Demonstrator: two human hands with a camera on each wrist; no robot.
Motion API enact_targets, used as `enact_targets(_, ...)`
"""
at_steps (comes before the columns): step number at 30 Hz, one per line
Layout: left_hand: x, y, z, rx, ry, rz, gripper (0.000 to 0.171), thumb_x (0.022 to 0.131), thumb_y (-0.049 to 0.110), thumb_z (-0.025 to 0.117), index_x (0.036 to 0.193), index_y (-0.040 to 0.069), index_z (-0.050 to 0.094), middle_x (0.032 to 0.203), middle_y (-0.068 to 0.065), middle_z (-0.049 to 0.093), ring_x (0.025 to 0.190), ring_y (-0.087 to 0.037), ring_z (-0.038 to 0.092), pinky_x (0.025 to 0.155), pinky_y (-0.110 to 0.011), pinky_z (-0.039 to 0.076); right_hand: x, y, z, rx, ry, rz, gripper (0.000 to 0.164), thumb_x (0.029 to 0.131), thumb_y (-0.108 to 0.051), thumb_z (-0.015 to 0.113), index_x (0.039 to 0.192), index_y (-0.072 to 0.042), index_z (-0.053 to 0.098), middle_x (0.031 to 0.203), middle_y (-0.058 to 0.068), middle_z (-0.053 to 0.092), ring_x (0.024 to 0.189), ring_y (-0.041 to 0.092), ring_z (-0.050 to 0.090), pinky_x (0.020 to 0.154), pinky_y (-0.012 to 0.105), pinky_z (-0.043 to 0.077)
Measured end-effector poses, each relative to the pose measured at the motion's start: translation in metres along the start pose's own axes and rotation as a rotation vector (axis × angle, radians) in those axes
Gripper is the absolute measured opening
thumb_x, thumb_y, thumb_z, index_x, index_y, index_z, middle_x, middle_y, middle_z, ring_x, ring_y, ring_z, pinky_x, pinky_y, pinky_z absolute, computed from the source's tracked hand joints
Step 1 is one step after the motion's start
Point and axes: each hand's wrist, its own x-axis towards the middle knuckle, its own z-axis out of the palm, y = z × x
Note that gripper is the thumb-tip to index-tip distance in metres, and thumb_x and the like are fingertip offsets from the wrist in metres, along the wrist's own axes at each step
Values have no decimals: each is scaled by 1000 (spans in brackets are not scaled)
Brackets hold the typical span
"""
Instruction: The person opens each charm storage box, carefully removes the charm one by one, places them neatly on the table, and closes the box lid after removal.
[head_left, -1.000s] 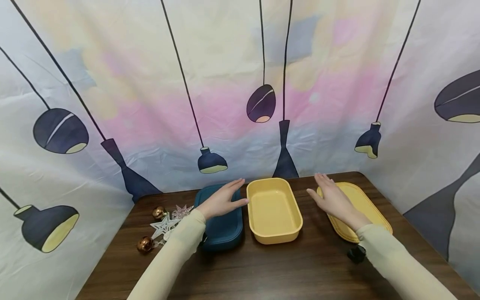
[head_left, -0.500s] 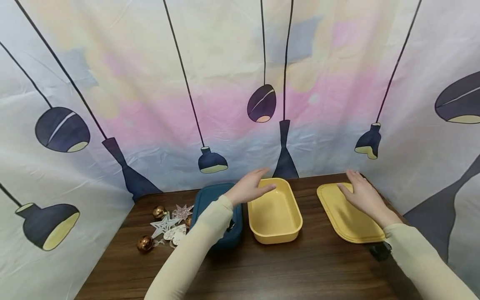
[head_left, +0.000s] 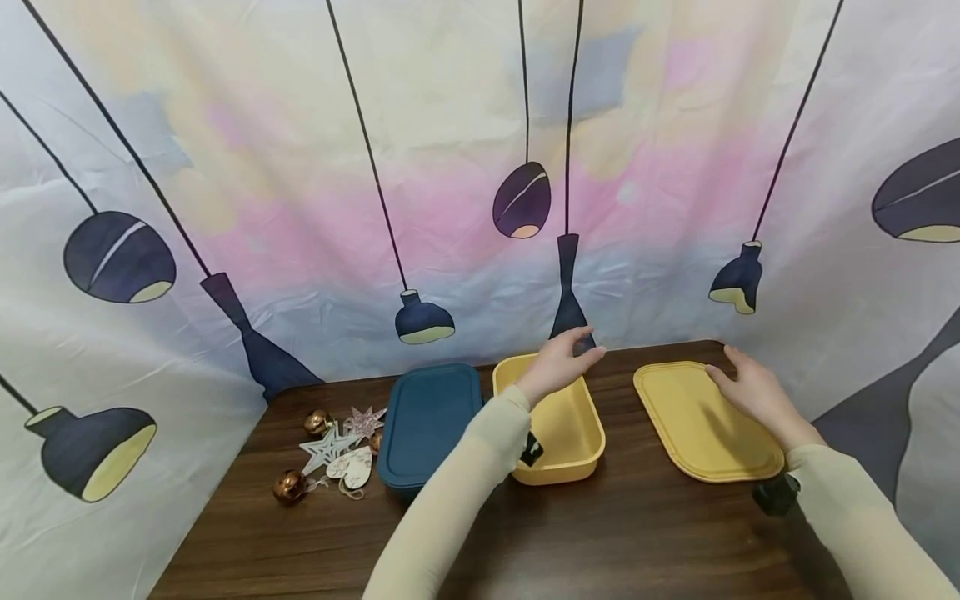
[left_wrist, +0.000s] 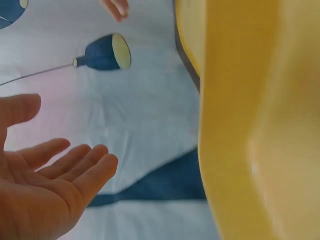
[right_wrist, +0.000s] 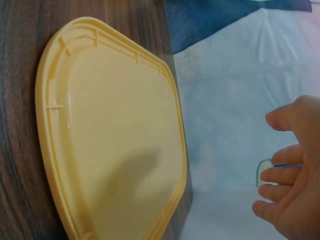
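Above the yellow box (head_left: pixel 564 462) my left hand (head_left: pixel 558 362) hovers with its fingers loosely bent, holding nothing. The left wrist view shows that hand beside the box's wall (left_wrist: pixel 240 120), apart from it. My right hand (head_left: pixel 761 392) is over the right edge of the yellow lid (head_left: pixel 697 425), its fingers loose and without a thing in them. In the right wrist view the lid (right_wrist: pixel 125 130) lies flat with its grooved rim facing up, and the hand (right_wrist: pixel 295 180) stands clear of it.
A blue lidded box (head_left: pixel 427 425) stands left of the yellow box. Further left lie a white star (head_left: pixel 328 450), a pink star (head_left: pixel 365 422), a white heart (head_left: pixel 352 468) and copper balls (head_left: pixel 289 486). A printed curtain (head_left: pixel 465 167) hangs behind the wooden table (head_left: pixel 637 533).
My left hand has moved right, from over the blue box to over the yellow box. My right hand has moved right, toward the lid's outer edge. The boxes and lid stay in place.
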Motion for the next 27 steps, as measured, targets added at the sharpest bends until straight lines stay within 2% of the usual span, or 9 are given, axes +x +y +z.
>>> enact_targets(4,6,12,22,-143,6,-44,55,103,37,59,153,16,46,147,-6,54,124,-20,59,94,-34,53,3,8,-3,26,-26,52,78,108,-42,40,149,21,20,146,48,24,132,65,25,105,72,26)
enact_targets(6,9,18,34,-205,12,-71,55,103,36,60,152,15,47,150,-3,51,127,-20,57,95,-32,52,3,11,-4,44,-45,79,79,108,-43,39,149,21,18,147,48,23,132,66,24,105,72,26)
enact_targets(12,16,29,70,-255,36,-138,54,102,36,62,150,15,50,149,-1,52,134,-21,51,103,-33,47,-1,22,-7,91,-101,136,82,108,-44,36,147,25,14,146,50,18,133,67,19,105,73,24)
enact_targets(17,16,32,95,-290,48,-192,55,100,33,64,149,13,50,148,-3,52,135,-21,49,105,-34,45,-5,29,-7,107,-143,170,84,109,-44,34,145,28,11,145,52,16,133,68,17,106,73,24)
enact_targets(24,12,26,127,-172,-25,-261,56,100,33,64,151,15,48,147,-1,53,131,-19,53,102,-35,47,-11,39,-4,75,-229,235,85,108,-42,36,139,34,14,140,55,17,130,68,21,105,71,28)
enact_targets(27,9,23,137,-155,-40,-291,56,99,32,65,150,13,49,147,-1,53,132,-19,52,103,-34,47,-13,42,-2,77,-264,259,84,108,-41,36,137,35,13,140,55,16,130,68,22,105,70,30)
